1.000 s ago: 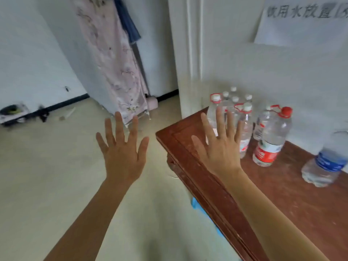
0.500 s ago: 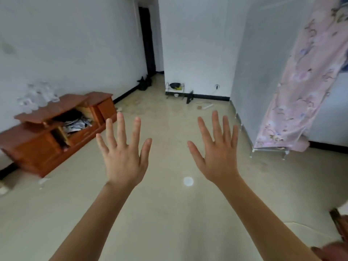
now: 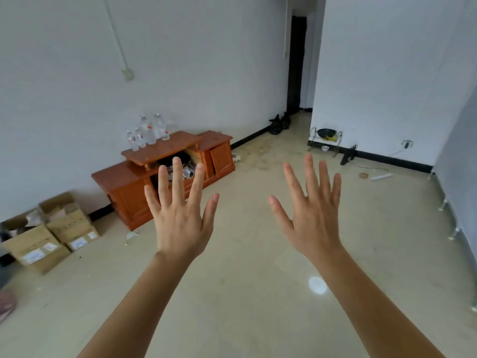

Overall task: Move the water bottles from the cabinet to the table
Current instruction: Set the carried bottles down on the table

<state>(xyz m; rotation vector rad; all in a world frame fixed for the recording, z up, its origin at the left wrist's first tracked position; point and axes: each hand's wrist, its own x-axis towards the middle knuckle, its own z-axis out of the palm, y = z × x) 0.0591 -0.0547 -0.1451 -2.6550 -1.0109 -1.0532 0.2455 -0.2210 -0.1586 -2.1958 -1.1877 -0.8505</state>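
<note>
Left hand (image 3: 180, 228) and right hand (image 3: 313, 228): both bare, fingers slender, nails trimmed short. Left forearm (image 3: 144, 306) and right forearm (image 3: 374, 306): bare skin from wrist to lower frame edge.

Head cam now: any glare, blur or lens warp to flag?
Head view: even daylight; round glare spot on the glossy floor; water bottles on the cabinet hazy against the white wall; wide-angle bowing at edges; left hand and right hand sharp.
</note>
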